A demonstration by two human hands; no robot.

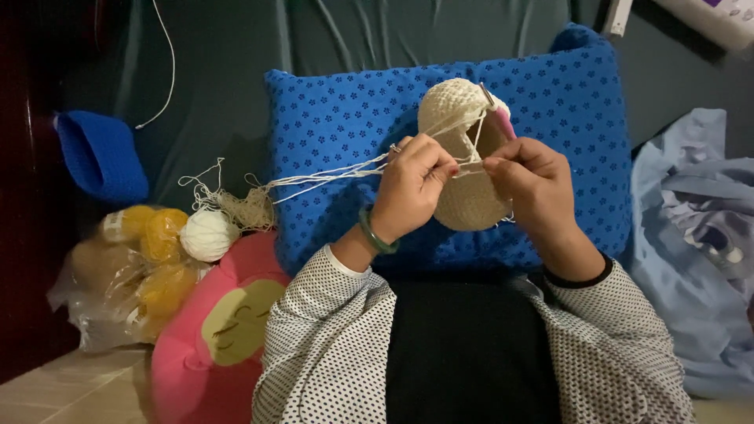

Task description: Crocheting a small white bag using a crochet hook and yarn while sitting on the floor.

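A cream crocheted cup-shaped piece (465, 196) is held up between both hands over a blue patterned pillow (345, 126). My left hand (410, 188) pinches its near edge, with cream yarn strands (330, 179) running over the fingers off to the left. A green bangle (375, 234) circles that wrist. My right hand (534, 182) grips a crochet hook with a pink handle (503, 122), its metal tip poking up at the piece's top rim. The strands lead to a tangle of yarn (245, 206) and a white yarn ball (207, 234).
A clear plastic bag of yellow and tan yarn balls (133, 275) lies at the left beside a pink plush cushion (212, 330). A blue crocheted piece (100, 153) sits farther left. Light blue cloth (691, 235) is heaped at the right. A white cord (168, 63) hangs over dark green fabric.
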